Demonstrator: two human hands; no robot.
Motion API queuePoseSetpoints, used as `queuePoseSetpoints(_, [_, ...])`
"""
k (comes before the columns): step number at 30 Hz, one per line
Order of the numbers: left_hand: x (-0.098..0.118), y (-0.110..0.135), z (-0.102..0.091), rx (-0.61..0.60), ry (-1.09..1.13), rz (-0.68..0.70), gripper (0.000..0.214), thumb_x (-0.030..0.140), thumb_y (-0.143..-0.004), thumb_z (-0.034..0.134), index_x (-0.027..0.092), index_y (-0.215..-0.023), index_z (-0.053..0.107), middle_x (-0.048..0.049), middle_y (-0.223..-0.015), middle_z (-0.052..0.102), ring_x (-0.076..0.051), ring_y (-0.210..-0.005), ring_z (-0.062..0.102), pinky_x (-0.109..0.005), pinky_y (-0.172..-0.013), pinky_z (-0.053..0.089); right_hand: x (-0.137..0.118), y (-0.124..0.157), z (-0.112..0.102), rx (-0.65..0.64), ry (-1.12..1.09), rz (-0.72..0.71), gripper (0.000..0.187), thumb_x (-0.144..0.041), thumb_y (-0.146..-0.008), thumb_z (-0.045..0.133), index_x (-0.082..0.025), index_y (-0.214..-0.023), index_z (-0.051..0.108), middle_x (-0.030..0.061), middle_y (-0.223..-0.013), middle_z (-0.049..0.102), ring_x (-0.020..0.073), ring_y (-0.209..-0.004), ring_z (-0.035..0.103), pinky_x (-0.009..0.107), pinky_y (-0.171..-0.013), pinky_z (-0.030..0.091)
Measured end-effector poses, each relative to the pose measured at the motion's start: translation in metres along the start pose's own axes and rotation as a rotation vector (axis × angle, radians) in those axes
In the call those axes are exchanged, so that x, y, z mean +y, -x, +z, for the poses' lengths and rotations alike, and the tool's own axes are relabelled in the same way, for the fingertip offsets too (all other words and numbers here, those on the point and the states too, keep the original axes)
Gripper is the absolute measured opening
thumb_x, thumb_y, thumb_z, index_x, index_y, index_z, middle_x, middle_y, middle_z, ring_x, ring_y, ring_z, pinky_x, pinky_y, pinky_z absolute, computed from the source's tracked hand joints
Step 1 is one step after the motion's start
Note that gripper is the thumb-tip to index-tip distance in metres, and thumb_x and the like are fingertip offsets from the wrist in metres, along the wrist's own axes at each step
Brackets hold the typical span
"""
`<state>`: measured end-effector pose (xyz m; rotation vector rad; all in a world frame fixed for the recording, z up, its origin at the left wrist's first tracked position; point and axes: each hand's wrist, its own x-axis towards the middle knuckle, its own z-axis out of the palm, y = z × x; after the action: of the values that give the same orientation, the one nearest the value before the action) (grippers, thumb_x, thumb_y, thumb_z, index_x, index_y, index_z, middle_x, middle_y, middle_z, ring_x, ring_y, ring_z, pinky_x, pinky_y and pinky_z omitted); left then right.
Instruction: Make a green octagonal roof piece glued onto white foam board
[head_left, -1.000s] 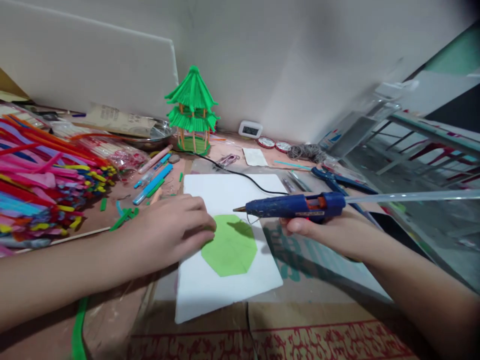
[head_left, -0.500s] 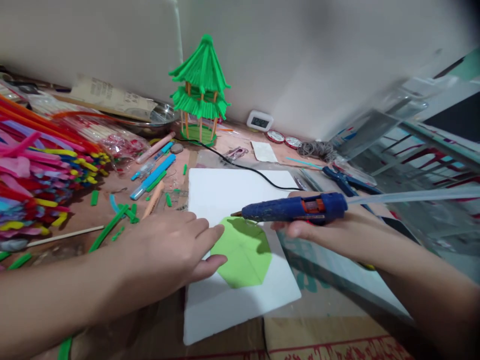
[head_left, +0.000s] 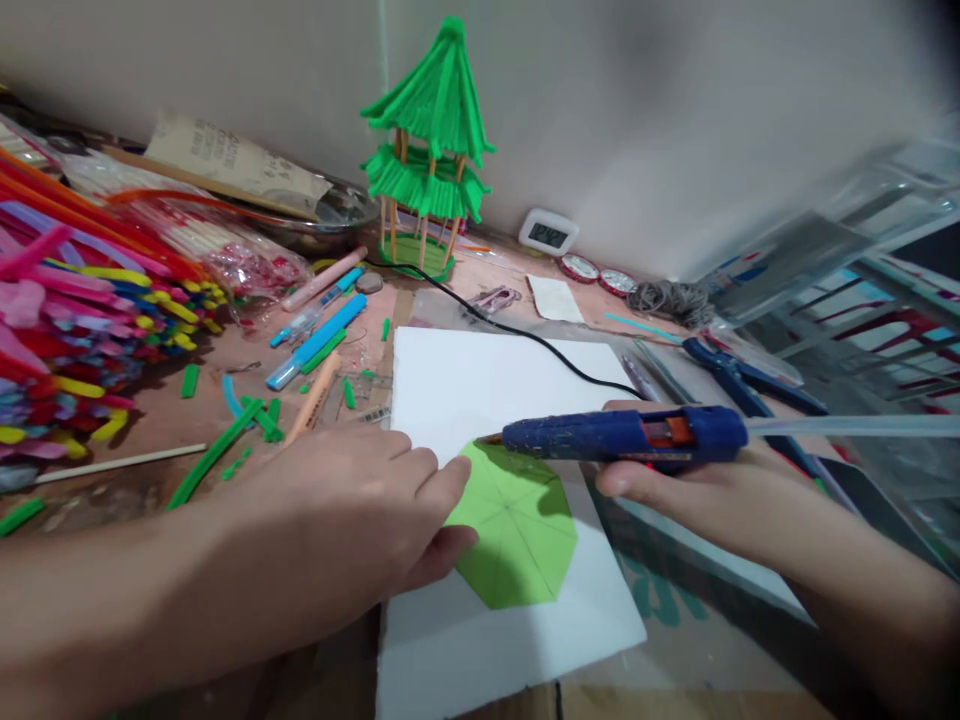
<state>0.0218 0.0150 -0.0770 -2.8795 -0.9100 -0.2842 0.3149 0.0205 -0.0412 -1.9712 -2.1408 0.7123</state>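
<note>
A light green octagon of paper [head_left: 517,530] lies on a white sheet [head_left: 480,390] in front of me. My left hand [head_left: 367,500] rests on the sheet with its fingers curled together, pressing the octagon's left edge. My right hand [head_left: 667,480] grips a blue hot glue gun [head_left: 622,437], held level, with a clear glue stick running out to the right. The gun's nozzle tip sits just above the octagon's far corner. Its black cord [head_left: 510,335] crosses the white sheet.
A green pagoda model [head_left: 429,140] stands by the wall. Piles of coloured pipe cleaners [head_left: 82,310] fill the left. Pens, green cut pieces [head_left: 225,445] and a wooden stick [head_left: 120,462] lie between. Blue pliers [head_left: 742,375], tape rolls and a small clock [head_left: 547,233] sit at the back right.
My view has dropped closer to the table. The glue gun's nozzle has come down toward the octagon's far corner. My left hand has curled tighter at the octagon's left edge.
</note>
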Motion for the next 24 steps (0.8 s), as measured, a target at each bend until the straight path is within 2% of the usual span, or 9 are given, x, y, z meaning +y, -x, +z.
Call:
queuePoseSetpoints(6, [0.001, -0.001, 0.000, 0.025, 0.015, -0.013, 0.022, 0.038, -0.092, 0.059, 0.019, -0.098, 0.068, -0.0016, -0.066, 0.067, -0.025, -0.060, 0.065, -0.036, -0.053, 0.041, 0.000, 0.000, 0.000, -0.014, 0.055, 0.041, 0.063, -0.085, -0.068, 0.055, -0.034, -0.090, 0.082, 0.0016, -0.104, 0.080, 0.0411, -0.101, 0.073, 0.056, -0.089, 0.060])
queuePoseSetpoints(10, [0.001, -0.001, 0.000, 0.021, 0.004, -0.017, 0.022, 0.038, -0.092, 0.058, 0.019, -0.099, 0.068, -0.0018, -0.066, 0.067, -0.025, -0.060, 0.065, -0.036, -0.053, 0.041, -0.004, 0.001, 0.000, -0.012, 0.063, 0.015, 0.062, -0.084, -0.071, 0.055, -0.032, -0.092, 0.083, 0.0029, -0.104, 0.080, 0.0406, -0.104, 0.072, 0.056, -0.096, 0.056])
queuePoseSetpoints(13, [0.001, -0.001, 0.000, 0.023, -0.003, -0.017, 0.022, 0.038, -0.092, 0.058, 0.019, -0.099, 0.068, -0.0019, -0.066, 0.066, -0.026, -0.059, 0.065, -0.036, -0.052, 0.041, -0.007, 0.001, -0.001, -0.011, 0.058, -0.020, 0.061, -0.080, -0.074, 0.058, -0.030, -0.098, 0.082, 0.0048, -0.104, 0.080, 0.0387, -0.102, 0.073, 0.054, -0.095, 0.057])
queuePoseSetpoints(16, [0.001, -0.001, 0.001, 0.030, -0.004, -0.013, 0.023, 0.039, -0.091, 0.058, 0.019, -0.098, 0.068, -0.0022, -0.066, 0.066, -0.025, -0.058, 0.064, -0.036, -0.052, 0.041, -0.008, 0.000, -0.001, -0.010, 0.070, -0.048, 0.058, -0.077, -0.074, 0.060, -0.030, -0.099, 0.082, 0.0052, -0.102, 0.080, 0.0381, -0.098, 0.074, 0.052, -0.087, 0.061])
queuePoseSetpoints(20, [0.001, -0.002, 0.002, 0.034, -0.002, -0.019, 0.022, 0.038, -0.091, 0.058, 0.020, -0.097, 0.068, -0.0018, -0.064, 0.065, -0.025, -0.058, 0.064, -0.035, -0.052, 0.040, -0.013, 0.000, -0.003, 0.018, 0.121, -0.036, 0.058, -0.079, -0.073, 0.059, -0.029, -0.091, 0.082, 0.0042, -0.094, 0.081, 0.0384, -0.089, 0.076, 0.048, -0.075, 0.065])
queuePoseSetpoints(24, [0.001, -0.001, 0.002, 0.036, -0.005, -0.007, 0.023, 0.038, -0.092, 0.057, 0.019, -0.099, 0.068, -0.0019, -0.065, 0.065, -0.025, -0.058, 0.064, -0.036, -0.052, 0.041, -0.026, 0.002, -0.004, 0.032, 0.099, -0.171, 0.048, -0.070, -0.077, 0.062, -0.026, -0.080, 0.080, 0.0040, -0.084, 0.081, 0.0327, -0.072, 0.075, 0.039, -0.057, 0.063])
